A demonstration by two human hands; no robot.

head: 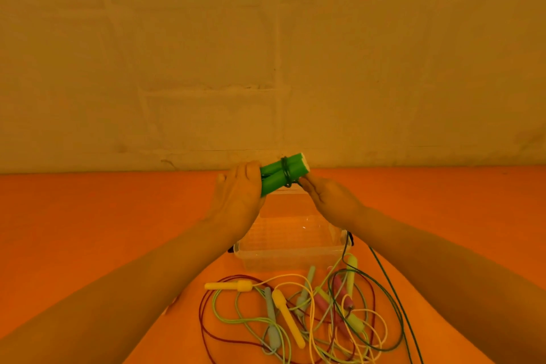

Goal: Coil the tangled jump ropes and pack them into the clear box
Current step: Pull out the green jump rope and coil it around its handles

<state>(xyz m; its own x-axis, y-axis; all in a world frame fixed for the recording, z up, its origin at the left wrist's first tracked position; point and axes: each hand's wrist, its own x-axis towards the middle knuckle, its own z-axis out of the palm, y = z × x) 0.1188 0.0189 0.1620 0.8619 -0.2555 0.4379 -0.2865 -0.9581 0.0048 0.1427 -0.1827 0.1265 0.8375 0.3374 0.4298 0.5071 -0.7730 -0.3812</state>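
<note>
1. The task looks barely begun: the clear box (291, 238) on the orange bench (103, 216) appears to hold nothing yet.
2. A tangle of yellow, pale green, pink and dark red jump ropes (298, 310) lies near the box's front wall, uncoiled.
3. The pair of green handles (282, 174) is held side by side above the box's far end, with a few turns of dark green cord (286, 176) around them; the cord's long tail (393, 295) trails down to the bench, so winding seems unfinished.
4. The left hand (239, 198) grips the handles' left end, fingers curled round.
5. The right hand (328, 196), forearm raised, pinches the cord just beside the wraps.
</note>
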